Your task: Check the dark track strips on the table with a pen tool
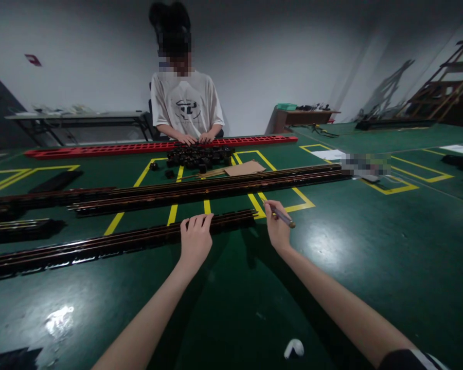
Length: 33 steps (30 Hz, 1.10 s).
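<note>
My left hand [196, 237] rests over a long black rail [111, 245] with copper-coloured strips, its fingers curled across the top near the right end. In my right hand [278, 226], closed in a pinch, is a slim screwdriver-like tool [284, 218] with a greyish handle. Its thin tip points up and left, just right of the rail's end; the frame does not show clearly whether they touch. Behind this rail lies a bundle of similar long dark rails [216, 190], running across the green table [231, 303].
Across the table a person [187, 105] has both hands by a red slotted bar [250, 141] and a heap of small black parts [200, 155]. Brown cardboard [245, 168] lies beside the heap. A white earbud-like object [294, 348] is near me. Yellow tape [301, 198] marks the table.
</note>
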Tool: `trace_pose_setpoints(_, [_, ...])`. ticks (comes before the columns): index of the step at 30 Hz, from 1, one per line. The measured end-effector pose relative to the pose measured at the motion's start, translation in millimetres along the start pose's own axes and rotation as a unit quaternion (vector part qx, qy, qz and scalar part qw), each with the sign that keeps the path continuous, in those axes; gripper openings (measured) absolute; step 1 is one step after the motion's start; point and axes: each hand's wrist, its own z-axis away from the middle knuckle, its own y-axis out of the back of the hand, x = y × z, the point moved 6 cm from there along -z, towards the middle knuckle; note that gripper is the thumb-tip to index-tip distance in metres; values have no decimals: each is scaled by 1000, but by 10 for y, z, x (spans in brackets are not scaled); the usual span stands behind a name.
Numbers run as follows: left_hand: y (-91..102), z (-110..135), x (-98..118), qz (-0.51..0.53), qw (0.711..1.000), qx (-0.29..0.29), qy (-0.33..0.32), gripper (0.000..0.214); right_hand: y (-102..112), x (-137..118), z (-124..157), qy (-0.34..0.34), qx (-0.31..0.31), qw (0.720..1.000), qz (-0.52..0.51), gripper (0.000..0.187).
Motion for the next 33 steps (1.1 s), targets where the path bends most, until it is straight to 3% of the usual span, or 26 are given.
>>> trace_pose_setpoints(4, [17,2,21,-8,1000,5,0,42,-33,-125,20,63,-23,998,18,18])
trace_pose_setpoints(9, [24,-2,23,1,1000,18,8,40,-145,-136,42,81,-70,994,15,21])
trace_pose_setpoints(12, [20,-8,15,11,1000,18,14,40,-220,-142,66,111,-90,987,68,20])
trace_pose_setpoints(18, [12,-19,-17,51,998,3,42,38,-481,-243,198,229,-220,932,175,7])
trace_pose_setpoints(22, [-4,-9,-34,68,997,-3,47,38,-572,-237,235,235,-275,909,209,4])
trace_pose_setpoints(28, [23,13,-24,66,997,4,46,37,-582,-210,232,217,-287,903,237,20])
trace_pose_setpoints(33, [86,109,-72,65,996,38,56,38,-534,-197,210,206,-243,905,281,23])
